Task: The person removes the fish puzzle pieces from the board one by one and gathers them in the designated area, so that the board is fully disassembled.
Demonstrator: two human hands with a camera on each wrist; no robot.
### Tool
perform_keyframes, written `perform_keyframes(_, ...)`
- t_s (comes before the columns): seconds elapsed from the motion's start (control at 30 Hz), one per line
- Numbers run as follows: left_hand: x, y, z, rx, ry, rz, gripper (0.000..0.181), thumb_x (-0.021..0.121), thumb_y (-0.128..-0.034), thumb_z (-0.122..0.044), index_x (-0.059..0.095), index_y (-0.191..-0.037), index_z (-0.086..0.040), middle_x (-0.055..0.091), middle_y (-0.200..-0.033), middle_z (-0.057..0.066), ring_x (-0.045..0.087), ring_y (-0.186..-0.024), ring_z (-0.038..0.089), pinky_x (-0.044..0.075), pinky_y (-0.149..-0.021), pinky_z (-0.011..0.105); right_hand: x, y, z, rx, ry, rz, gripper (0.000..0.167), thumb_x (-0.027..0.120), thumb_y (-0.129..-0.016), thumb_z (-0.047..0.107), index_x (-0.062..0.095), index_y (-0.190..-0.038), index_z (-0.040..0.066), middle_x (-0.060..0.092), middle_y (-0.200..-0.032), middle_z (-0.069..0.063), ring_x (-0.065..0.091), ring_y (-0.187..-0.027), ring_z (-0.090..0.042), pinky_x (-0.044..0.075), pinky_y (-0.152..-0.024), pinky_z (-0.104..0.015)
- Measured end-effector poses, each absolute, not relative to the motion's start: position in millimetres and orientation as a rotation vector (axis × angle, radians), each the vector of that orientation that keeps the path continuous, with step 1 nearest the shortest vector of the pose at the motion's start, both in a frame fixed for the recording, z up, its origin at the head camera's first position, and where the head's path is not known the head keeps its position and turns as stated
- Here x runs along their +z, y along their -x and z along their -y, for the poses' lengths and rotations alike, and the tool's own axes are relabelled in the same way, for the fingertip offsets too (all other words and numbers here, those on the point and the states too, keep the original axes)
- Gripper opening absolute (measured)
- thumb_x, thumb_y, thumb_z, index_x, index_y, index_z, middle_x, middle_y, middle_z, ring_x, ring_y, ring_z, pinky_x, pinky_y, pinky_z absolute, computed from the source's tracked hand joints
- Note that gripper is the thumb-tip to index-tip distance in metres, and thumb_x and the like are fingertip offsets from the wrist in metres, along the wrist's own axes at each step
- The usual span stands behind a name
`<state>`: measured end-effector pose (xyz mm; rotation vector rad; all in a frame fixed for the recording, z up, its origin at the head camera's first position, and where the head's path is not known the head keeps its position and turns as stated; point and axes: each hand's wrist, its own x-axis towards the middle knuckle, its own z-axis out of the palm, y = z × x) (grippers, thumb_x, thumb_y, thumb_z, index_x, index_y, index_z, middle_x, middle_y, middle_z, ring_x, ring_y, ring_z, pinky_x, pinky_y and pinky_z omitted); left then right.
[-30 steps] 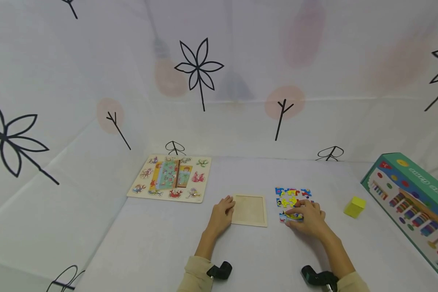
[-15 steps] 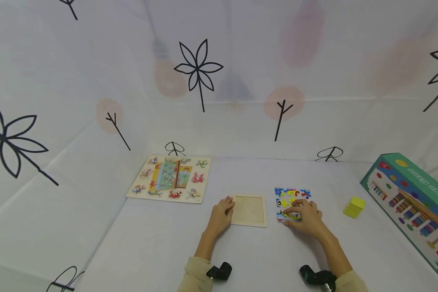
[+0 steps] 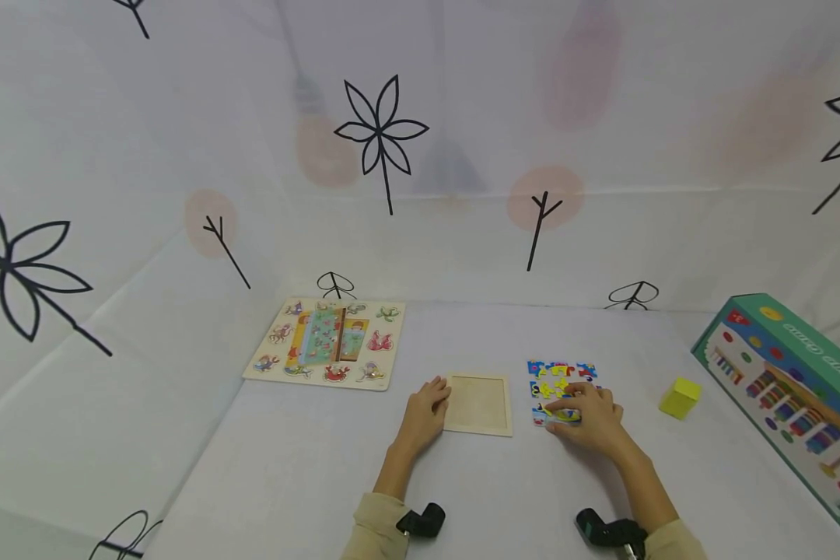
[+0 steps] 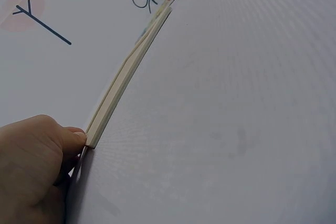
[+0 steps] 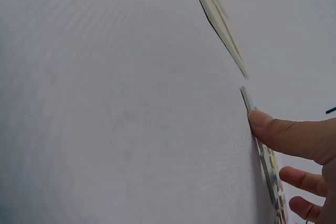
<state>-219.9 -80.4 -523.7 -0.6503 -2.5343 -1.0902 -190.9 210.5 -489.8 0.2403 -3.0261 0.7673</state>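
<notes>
A shallow square wooden tray (image 3: 477, 404) lies flat on the table, its recess facing up. My left hand (image 3: 421, 418) rests at its left edge. In the left wrist view the thumb (image 4: 73, 139) touches the tray's corner; the other fingers are mostly hidden. To the right lie small jigsaw pieces (image 3: 547, 386), blue, red and yellow, in rows with gaps. Over the nearest row my right hand (image 3: 593, 420) spans some pieces between thumb and fingers. In the right wrist view that thumb (image 5: 261, 121) presses the near edge of a piece. The palm hides some pieces.
A wooden picture board (image 3: 273, 373) with animal figures lies at the back left. On the right are a yellow block (image 3: 680, 398) and a large green toy box (image 3: 787, 397). A white patterned cloth (image 3: 455, 233) hangs behind the table.
The nearest row of jigsaw pieces has shifted slightly left with my right hand, then a touch back right. My left hand and the tray have stayed put.
</notes>
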Motion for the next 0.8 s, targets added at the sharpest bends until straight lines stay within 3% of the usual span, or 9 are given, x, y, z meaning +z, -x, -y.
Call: perform_keyframes(0.8, -523.0, 220.3, 80.0, -1.083, 0.665, 2.518, 0.024, 0.059, -0.0817, 0.009, 0.066, -0.104, 0.012, 0.062, -0.115, 0.025, 0.056, -0.116, 0.035, 0.041, -0.1, 0.047, -489.1, 190.8, -209.7, 0.787, -0.225, 3.033, 0.028, 0.077, -0.076, 0.025, 0.074, -0.099, 0.01, 0.047, -0.12, -0.03, 0.03, -0.108, -0.053, 0.026, -0.079, -0.066)
